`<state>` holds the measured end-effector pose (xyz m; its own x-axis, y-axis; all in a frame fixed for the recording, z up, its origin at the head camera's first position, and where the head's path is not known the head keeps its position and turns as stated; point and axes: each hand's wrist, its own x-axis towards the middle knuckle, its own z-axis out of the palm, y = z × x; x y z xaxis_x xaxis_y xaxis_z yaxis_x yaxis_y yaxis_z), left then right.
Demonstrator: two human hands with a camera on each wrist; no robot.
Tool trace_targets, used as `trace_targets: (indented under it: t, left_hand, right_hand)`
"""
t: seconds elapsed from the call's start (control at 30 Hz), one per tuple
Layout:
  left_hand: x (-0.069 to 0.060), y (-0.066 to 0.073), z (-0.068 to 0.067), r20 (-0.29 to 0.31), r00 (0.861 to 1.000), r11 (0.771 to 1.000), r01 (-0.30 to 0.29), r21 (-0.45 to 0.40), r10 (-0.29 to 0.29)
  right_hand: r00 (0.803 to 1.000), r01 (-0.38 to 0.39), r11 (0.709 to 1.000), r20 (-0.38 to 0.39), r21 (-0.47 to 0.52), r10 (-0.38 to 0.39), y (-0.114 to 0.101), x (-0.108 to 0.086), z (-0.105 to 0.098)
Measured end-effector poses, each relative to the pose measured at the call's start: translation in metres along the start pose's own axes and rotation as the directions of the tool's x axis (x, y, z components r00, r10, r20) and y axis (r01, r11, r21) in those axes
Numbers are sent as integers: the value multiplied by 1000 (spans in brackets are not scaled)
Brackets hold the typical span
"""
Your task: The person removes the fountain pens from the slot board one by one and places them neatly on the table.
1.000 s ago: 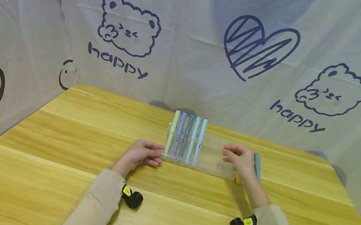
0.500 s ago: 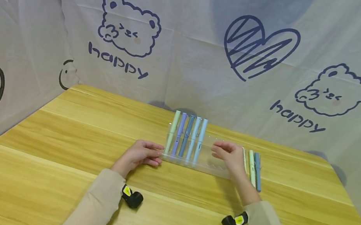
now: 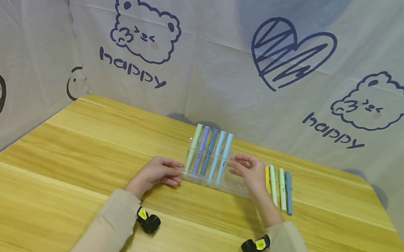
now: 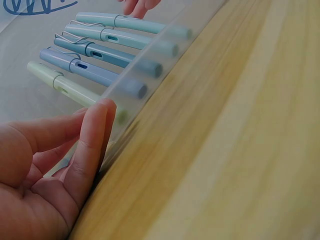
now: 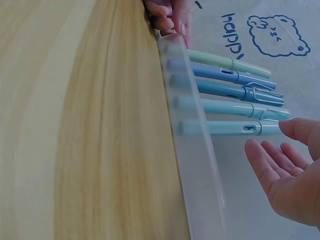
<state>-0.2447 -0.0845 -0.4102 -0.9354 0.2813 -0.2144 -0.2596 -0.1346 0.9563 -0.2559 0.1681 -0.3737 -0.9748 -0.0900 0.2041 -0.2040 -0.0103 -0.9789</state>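
A clear plastic pen stand holds several pens side by side in its left half. From the left they are a pale green pen, a lavender pen, a dark blue pen and two light blue pens, the end one on the right. My left hand pinches the stand's left end, its thumb at the front lip. My right hand is just right of the end light blue pen, fingers spread and holding nothing; in the right wrist view its thumb overlaps that pen's cap.
Right of the stand, several more pens lie on the wooden table: a yellow pen, two pale green pens, one of them further right, and a blue pen. A printed cloth hangs behind the table.
My right hand has moved left along the stand, from its right end to near the end light blue pen, uncovering the loose pens on the right. My left hand has stayed in place.
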Motion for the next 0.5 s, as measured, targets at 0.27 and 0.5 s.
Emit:
trace_targets:
  t: [0.27,0.5]
  left_hand:
    - [0,0,0,1,1000,1000,0,7,0]
    - [0,0,0,-2,1000,1000,3,4,-3]
  right_hand:
    - [997,-67,997,-49,-47,65,-8,-2,12]
    - [992,-119,989,-51,-89,114,-5,3,14]
